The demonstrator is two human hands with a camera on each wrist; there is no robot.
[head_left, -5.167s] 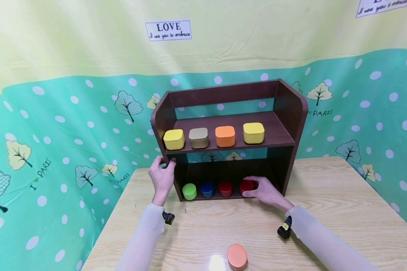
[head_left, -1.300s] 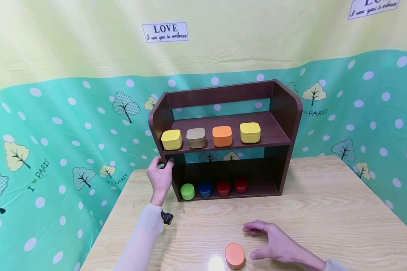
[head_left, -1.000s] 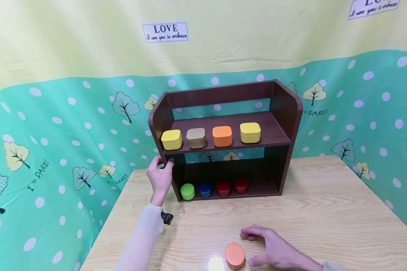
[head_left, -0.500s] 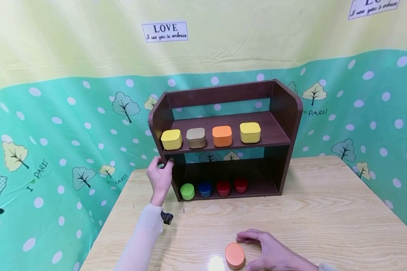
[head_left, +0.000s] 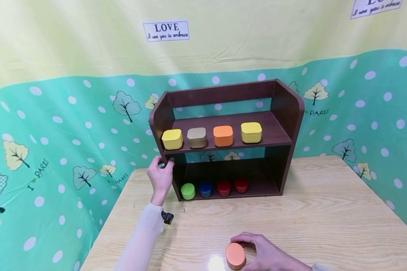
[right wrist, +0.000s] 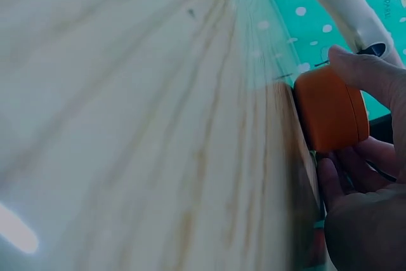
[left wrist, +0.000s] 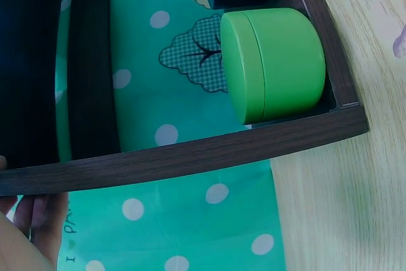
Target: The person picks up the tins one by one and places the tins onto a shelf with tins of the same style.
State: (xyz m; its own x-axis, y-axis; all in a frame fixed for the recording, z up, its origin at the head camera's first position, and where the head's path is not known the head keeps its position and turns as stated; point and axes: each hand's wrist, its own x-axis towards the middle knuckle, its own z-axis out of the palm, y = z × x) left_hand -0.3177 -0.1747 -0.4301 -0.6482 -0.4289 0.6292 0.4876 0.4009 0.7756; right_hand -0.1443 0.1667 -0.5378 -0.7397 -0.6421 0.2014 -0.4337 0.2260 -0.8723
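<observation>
At the table's front, my right hand (head_left: 268,254) has its thumb and fingers round the side of a round orange lidded tin (head_left: 235,256). The right wrist view shows this tin (right wrist: 330,109) between thumb and fingers, standing on the tabletop. My left hand (head_left: 161,178) grips the left side panel of a dark brown two-tier shelf (head_left: 220,146); its fingers (left wrist: 47,226) lie on the panel's outer side. Along the lower tier stand round tins: a green one (head_left: 188,191), a blue one (head_left: 205,189), and two red ones, the left red tin (head_left: 224,188) and the right red tin (head_left: 241,185).
On the upper tier sit squarish tins: left yellow tin (head_left: 172,139), grey-beige tin (head_left: 197,137), orange squarish tin (head_left: 223,136), right yellow tin (head_left: 251,132). The wooden table (head_left: 325,210) runs up to a patterned curtain (head_left: 71,124) behind the shelf.
My right hand has left the right red tin on the lower tier, come down to the table's front and closed leftward round the orange tin. The left hand stays on the shelf.
</observation>
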